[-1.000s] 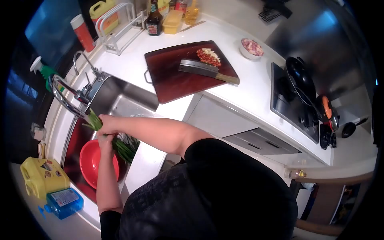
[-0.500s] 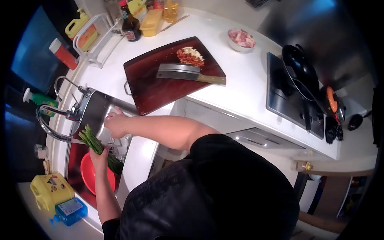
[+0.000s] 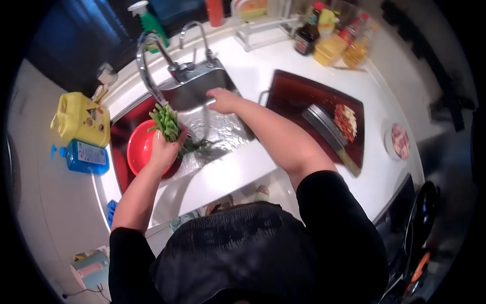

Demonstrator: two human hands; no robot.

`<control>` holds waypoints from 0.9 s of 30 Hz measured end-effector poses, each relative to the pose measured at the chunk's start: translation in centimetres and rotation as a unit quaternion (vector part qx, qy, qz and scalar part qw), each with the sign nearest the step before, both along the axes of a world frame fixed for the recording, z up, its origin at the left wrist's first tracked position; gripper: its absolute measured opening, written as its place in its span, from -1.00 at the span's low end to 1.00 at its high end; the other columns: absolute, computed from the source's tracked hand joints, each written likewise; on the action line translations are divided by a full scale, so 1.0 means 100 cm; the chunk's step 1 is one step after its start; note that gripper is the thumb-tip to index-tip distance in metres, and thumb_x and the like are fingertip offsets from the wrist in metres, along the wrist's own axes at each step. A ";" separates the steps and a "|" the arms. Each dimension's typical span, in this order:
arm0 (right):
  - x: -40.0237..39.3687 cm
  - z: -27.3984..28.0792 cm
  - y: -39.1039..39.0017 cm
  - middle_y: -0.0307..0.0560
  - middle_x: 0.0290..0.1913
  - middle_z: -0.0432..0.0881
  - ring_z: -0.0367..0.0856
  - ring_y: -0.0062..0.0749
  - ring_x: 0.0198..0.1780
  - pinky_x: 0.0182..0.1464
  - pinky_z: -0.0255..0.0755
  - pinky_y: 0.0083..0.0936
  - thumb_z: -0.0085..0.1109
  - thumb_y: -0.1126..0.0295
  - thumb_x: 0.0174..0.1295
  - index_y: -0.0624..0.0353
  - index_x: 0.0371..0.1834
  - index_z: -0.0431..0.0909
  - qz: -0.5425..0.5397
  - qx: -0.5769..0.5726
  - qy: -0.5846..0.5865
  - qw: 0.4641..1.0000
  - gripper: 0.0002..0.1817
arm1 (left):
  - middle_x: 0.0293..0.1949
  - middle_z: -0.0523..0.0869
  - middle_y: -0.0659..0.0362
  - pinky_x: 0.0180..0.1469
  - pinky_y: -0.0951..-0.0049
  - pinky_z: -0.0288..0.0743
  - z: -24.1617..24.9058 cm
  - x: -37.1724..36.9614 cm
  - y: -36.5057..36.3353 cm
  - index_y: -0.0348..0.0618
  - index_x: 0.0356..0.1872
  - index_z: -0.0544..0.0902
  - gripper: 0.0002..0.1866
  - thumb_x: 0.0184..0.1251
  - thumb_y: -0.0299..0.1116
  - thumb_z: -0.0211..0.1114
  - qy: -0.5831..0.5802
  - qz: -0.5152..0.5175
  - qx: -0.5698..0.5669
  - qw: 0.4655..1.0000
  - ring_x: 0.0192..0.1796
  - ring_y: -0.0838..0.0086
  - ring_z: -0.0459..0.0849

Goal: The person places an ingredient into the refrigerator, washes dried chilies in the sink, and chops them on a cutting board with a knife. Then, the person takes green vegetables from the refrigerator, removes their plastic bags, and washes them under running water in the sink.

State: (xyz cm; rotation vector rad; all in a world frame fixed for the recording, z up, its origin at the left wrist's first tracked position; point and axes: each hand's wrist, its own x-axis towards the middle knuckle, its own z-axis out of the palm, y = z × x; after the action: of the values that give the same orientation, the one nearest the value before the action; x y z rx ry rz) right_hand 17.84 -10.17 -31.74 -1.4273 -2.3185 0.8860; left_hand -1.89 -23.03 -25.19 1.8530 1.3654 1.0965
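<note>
My left hand (image 3: 166,147) is closed round a bunch of green stalks (image 3: 165,121), held under the curved tap (image 3: 143,63) above the sink. A red bowl (image 3: 139,147) lies beside and partly behind that hand. The leafy ends hang toward the wet sink basin (image 3: 223,134). Over the sink's right part is my right hand (image 3: 224,100), its fingers pointing left; thumb and fingers look slightly apart and nothing shows in them.
Right of the sink lies a dark red cutting board (image 3: 293,96) with a cleaver (image 3: 329,131) and chopped red and pale pieces (image 3: 346,121). A bowl of meat (image 3: 400,142), sauce bottle (image 3: 307,35), yellow jug (image 3: 83,119) and blue bottle (image 3: 86,156) stand around.
The view has swung toward the sink, so the sink and both hands show more centrally. My left hand still holds the stalks, whose cut ends now point up toward the camera.
</note>
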 end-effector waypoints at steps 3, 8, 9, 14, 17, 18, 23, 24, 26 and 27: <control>-0.037 0.002 0.055 0.08 0.15 0.38 0.37 -0.15 0.15 0.14 0.26 -0.44 0.19 0.22 0.06 0.23 0.16 0.31 -0.065 -0.092 0.136 0.984 -0.40 | -0.51 0.57 0.14 -0.33 0.43 0.40 0.001 -0.032 -0.016 -0.23 -0.41 0.52 -0.89 0.06 -0.46 0.25 0.025 0.045 -0.023 0.998 -0.43 0.40 0.55; -0.073 -0.023 0.145 0.21 0.03 0.44 0.45 -0.14 0.06 0.04 0.32 -0.40 0.05 0.43 0.01 0.31 0.23 0.13 -0.237 -0.164 0.211 0.934 -0.35 | -0.45 0.57 0.17 -0.25 0.44 0.43 0.012 -0.066 -0.042 -0.24 -0.39 0.48 -0.87 0.04 -0.51 0.25 0.025 0.108 -0.058 0.992 -0.37 0.44 0.57; -0.080 -0.044 0.175 0.28 0.11 0.39 0.41 -0.05 0.13 0.13 0.29 -0.41 -0.02 0.46 -0.03 0.30 0.30 0.02 -0.256 -0.145 0.195 0.936 -0.27 | -0.42 0.57 0.17 -0.20 0.43 0.43 0.012 -0.072 -0.044 -0.23 -0.35 0.45 -0.83 0.04 -0.53 0.25 -0.041 0.105 -0.042 0.993 -0.34 0.45 0.56; -0.094 0.012 0.123 0.14 0.04 0.45 0.43 -0.17 0.08 0.11 0.27 -0.38 -0.01 0.49 -0.07 0.20 0.28 0.09 -0.166 0.005 0.191 0.967 -0.29 | -0.36 0.51 0.19 -0.01 0.33 0.42 0.018 -0.093 -0.049 -0.21 -0.18 0.31 -0.66 0.05 -0.60 0.24 -0.092 0.034 0.045 0.994 -0.23 0.46 0.56; -0.075 0.034 0.061 -0.02 0.01 0.49 0.45 -0.21 0.02 0.12 0.26 -0.27 0.03 0.48 0.00 0.14 0.23 0.19 -0.169 -0.231 0.423 0.860 -0.38 | -0.34 0.57 0.11 -0.07 0.33 0.44 0.016 -0.080 -0.033 -0.23 -0.16 0.36 -0.66 0.04 -0.53 0.27 -0.042 0.000 -0.012 0.999 -0.24 0.38 0.59; -0.061 0.029 0.039 -0.03 0.01 0.48 0.44 -0.23 0.02 0.11 0.28 -0.23 0.10 0.38 0.05 0.08 0.21 0.24 -0.069 -0.447 0.621 0.640 -0.42 | -0.32 0.58 0.09 -0.09 0.34 0.45 0.010 -0.078 -0.025 -0.24 -0.15 0.37 -0.65 0.03 -0.51 0.27 0.072 0.022 -0.080 0.994 -0.24 0.36 0.60; -0.024 -0.007 -0.090 -0.14 0.33 0.16 -0.05 -0.14 0.39 0.32 -0.36 0.14 0.13 0.10 0.02 -0.07 -0.01 0.53 0.084 0.118 -0.052 0.988 -0.57 | -0.30 0.61 0.06 -0.17 0.40 0.45 -0.003 -0.037 -0.002 -0.25 -0.05 0.39 -0.57 -0.04 -0.53 0.23 0.100 -0.071 -0.068 0.990 -0.26 0.32 0.60; -0.012 -0.002 -0.102 -0.10 0.30 0.20 -0.02 -0.15 0.38 0.31 -0.40 0.15 0.12 0.11 0.03 -0.04 -0.03 0.53 0.030 0.045 0.053 0.997 -0.59 | -0.29 0.60 0.04 -0.16 0.39 0.43 -0.005 -0.029 0.011 -0.25 -0.01 0.37 -0.53 -0.05 -0.53 0.21 0.155 -0.084 -0.119 0.977 -0.26 0.27 0.59; 0.037 0.008 -0.127 -0.03 0.22 0.29 0.10 -0.16 0.31 0.32 -0.27 0.07 0.10 0.18 0.03 -0.01 -0.06 0.52 -0.059 0.124 0.013 0.990 -0.63 | -0.16 0.55 -0.06 -0.09 0.31 0.41 -0.038 -0.024 0.039 -0.23 0.10 0.26 -0.40 -0.09 -0.56 0.20 0.218 -0.191 -0.077 0.954 -0.13 0.15 0.57; 0.073 0.015 -0.137 -0.01 0.19 0.33 0.15 -0.16 0.28 0.31 -0.21 0.04 0.07 0.23 0.05 0.00 -0.07 0.53 -0.120 0.151 -0.006 0.981 -0.66 | -0.08 0.52 -0.09 -0.02 0.32 0.39 -0.034 -0.007 0.041 -0.22 0.15 0.23 -0.34 -0.12 -0.59 0.17 0.232 -0.195 -0.100 0.948 -0.05 0.13 0.55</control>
State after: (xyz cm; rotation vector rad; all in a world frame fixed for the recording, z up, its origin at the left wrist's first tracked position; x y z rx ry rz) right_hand 25.18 -23.82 -30.22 -1.5360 -2.1172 0.4364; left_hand -2.56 -18.92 -28.55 2.1831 1.2125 0.3176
